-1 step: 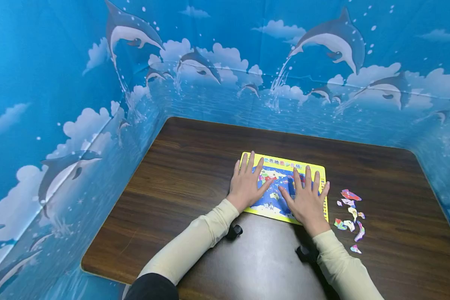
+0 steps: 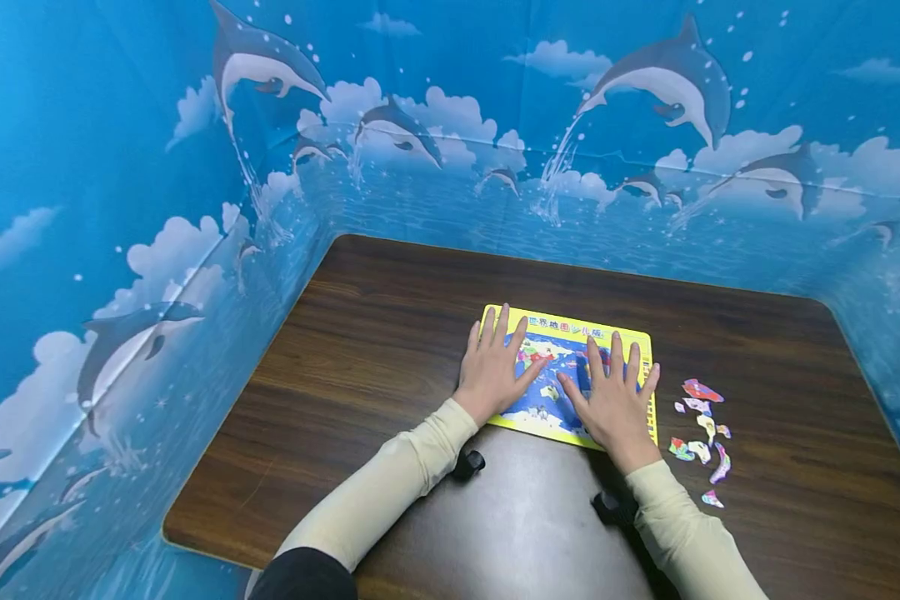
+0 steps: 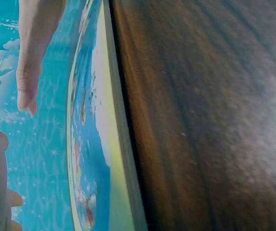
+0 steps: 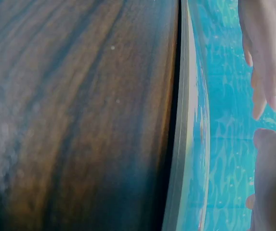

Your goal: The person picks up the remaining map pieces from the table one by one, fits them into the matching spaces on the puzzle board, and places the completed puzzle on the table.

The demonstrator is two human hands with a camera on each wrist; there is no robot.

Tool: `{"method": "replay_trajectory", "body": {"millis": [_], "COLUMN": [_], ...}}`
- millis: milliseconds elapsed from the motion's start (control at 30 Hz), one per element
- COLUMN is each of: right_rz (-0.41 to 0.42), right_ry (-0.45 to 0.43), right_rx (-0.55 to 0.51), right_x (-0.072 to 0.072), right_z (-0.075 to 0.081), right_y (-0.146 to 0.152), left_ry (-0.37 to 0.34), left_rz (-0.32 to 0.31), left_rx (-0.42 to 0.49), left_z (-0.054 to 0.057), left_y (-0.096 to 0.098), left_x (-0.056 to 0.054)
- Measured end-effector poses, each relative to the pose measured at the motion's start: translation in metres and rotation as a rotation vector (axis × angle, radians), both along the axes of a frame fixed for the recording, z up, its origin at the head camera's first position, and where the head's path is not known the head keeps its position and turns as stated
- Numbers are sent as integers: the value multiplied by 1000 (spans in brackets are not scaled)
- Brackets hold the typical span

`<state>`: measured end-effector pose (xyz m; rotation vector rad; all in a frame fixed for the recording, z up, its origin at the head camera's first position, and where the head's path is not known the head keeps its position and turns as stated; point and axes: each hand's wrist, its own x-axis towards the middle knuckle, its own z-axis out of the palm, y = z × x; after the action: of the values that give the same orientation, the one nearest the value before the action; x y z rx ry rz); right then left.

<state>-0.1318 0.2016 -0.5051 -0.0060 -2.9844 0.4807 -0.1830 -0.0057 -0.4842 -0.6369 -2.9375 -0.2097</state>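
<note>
A puzzle board (image 2: pixel 555 325) with a yellow border and a blue world map lies flat on the table in the head view. Over its left part is my left hand (image 2: pixel 491 367), palm down, fingers straight and spread. My right hand (image 2: pixel 611 404) is spread the same way above the right part, covering some of the map. A darker blue patch shows beside its thumb. Both wrist views look along the board's thick edge, with the hands raised over its surface. Neither hand holds anything.
Several loose, colourful puzzle pieces (image 2: pixel 701 390) lie on the table right of the board, among them a long purple piece (image 2: pixel 720 462). The brown wooden table (image 2: pixel 382 350) has rounded corners. A blue curtain (image 2: pixel 450 192) printed with dolphins surrounds it. Black devices hang under both wrists.
</note>
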Motion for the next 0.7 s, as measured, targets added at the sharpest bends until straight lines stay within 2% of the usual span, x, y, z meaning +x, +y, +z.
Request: {"method": "replay_trajectory", "body": {"millis": [100, 267, 433, 567, 700], "right_rz": [-1, 8, -2, -14, -31], "right_ry": [2, 7, 15, -5, -4], "right_rx": [-7, -29, -36, -56, -67], "right_x": [1, 1, 3, 7, 10], "right_z": [-2, -5, -7, -9, -9], "right_y": [0, 0, 3, 11, 22], "left_ry": [-22, -105, -210, -300, -353], "left_rz": [-7, -47, -147, -249, -298], "left_rx": [-2, 11, 45, 48, 34], "left_z": [-1, -1, -3, -11, -18], "left_y": [-2, -17, -44, -68, -84], "left_x": [1, 3, 6, 8, 8]}}
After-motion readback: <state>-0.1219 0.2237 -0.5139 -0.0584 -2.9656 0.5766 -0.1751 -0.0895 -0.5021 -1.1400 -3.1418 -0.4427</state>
